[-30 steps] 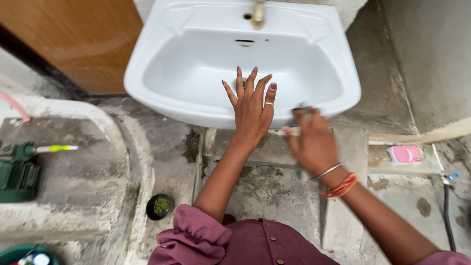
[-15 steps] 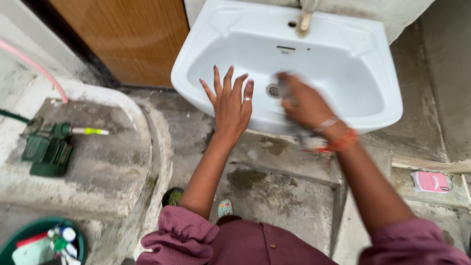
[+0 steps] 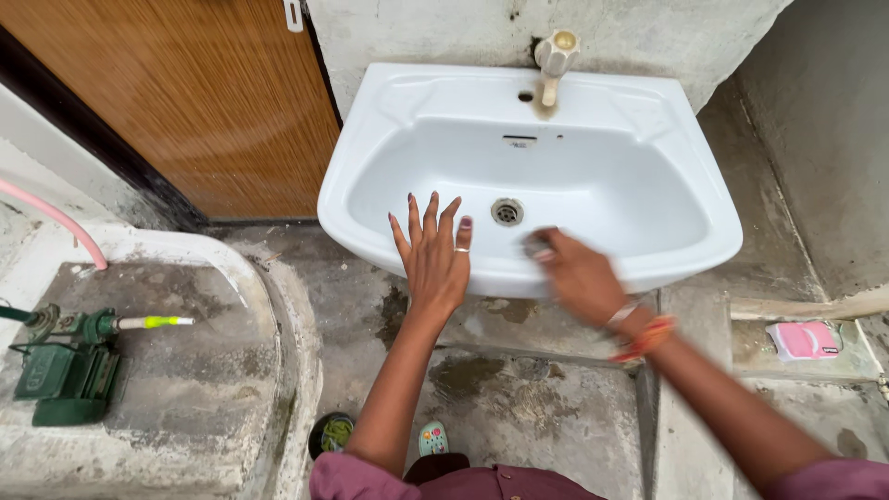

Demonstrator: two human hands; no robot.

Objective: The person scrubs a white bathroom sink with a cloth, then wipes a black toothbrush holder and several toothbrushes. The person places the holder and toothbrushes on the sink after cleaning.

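Head view, looking straight down on a white wash basin (image 3: 648, 194) fixed to a rough grey wall, and everything gets placed off that basin. Left hand (image 3: 435, 255) lies flat on the basin's front rim, left of the drain (image 3: 506, 212), fingers fanned wide, a ring on one finger, gripping nothing. Right hand (image 3: 572, 273) sits at the front rim too, just right of the drain and blurred; its fingers curl around a small dark thing (image 3: 537, 246) pressed against the inner front wall, and what that thing is I cannot tell. Bangles and an orange thread ring that wrist. At the back of the basin, a cream tap (image 3: 556, 57) stands over the bowl. Left of the basin, a brown wooden door (image 3: 185, 102). Further left and lower, a green pump (image 3: 65, 370) sits on a concrete block, with a pink hose (image 3: 56, 222) curving above it. Right of the basin, on a low ledge, a pink soap case (image 3: 804, 340). Below the basin, wet patchy concrete floor (image 3: 519, 389), a small dark round container (image 3: 331, 433) and the toe of a sandal (image 3: 427, 438) near the maroon sleeves.
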